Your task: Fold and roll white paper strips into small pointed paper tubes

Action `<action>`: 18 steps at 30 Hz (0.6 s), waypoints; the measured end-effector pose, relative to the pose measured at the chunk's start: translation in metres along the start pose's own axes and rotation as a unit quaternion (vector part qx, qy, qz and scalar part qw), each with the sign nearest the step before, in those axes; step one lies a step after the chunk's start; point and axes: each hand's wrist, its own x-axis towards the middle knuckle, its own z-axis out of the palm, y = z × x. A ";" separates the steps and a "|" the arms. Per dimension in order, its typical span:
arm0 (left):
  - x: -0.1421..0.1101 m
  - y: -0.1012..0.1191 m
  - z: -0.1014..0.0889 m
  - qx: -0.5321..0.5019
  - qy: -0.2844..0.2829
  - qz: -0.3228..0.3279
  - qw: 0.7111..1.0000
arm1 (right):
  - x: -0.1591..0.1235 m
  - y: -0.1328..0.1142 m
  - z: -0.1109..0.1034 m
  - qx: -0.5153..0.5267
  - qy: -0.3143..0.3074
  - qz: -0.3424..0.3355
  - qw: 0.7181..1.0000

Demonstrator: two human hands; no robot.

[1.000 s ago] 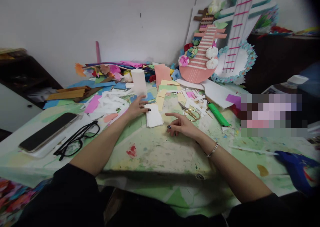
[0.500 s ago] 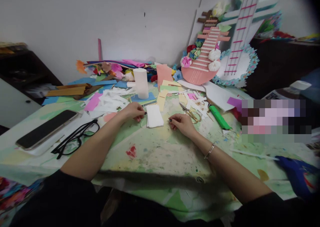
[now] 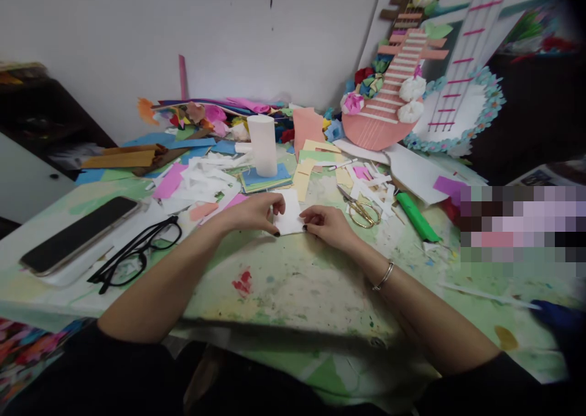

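Note:
A small stack of white paper (image 3: 289, 211) lies flat on the paint-stained table, between my two hands. My left hand (image 3: 256, 213) reaches over its left edge, thumb and curled fingers apart, with the thumb tip at the lower left corner. At the right edge, the fingertips of my right hand (image 3: 330, 225) are drawn together on the paper's side. Gold-handled scissors (image 3: 364, 213) rest just beyond my right hand. Behind the paper, a white paper roll (image 3: 262, 146) stands upright on a pile of coloured sheets (image 3: 249, 179).
Black glasses (image 3: 137, 257) and a phone (image 3: 80, 233) lie at the left. White paper scraps (image 3: 201, 184) spread behind my left arm. A green tube-like packet (image 3: 417, 216) is at the right. Paper instruments, one a pink lute shape (image 3: 378, 129), lean against the wall.
My left hand has moved right over the paper and its thumb has spread. My right hand has come in to the paper's right edge. The view has shifted slightly.

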 end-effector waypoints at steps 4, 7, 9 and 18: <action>-0.001 0.001 0.007 0.153 -0.023 0.090 0.984 | 0.001 -0.002 0.004 0.003 -0.013 0.003 1.000; -0.004 0.002 0.009 0.202 -0.038 0.106 0.973 | 0.002 0.001 0.007 0.015 -0.003 0.019 1.000; -0.006 0.003 0.009 0.215 -0.063 0.119 0.967 | 0.001 0.004 0.007 0.018 0.025 0.029 0.999; -0.003 0.004 0.009 0.259 -0.068 0.189 0.945 | -0.002 0.008 0.015 0.075 0.052 -0.012 0.996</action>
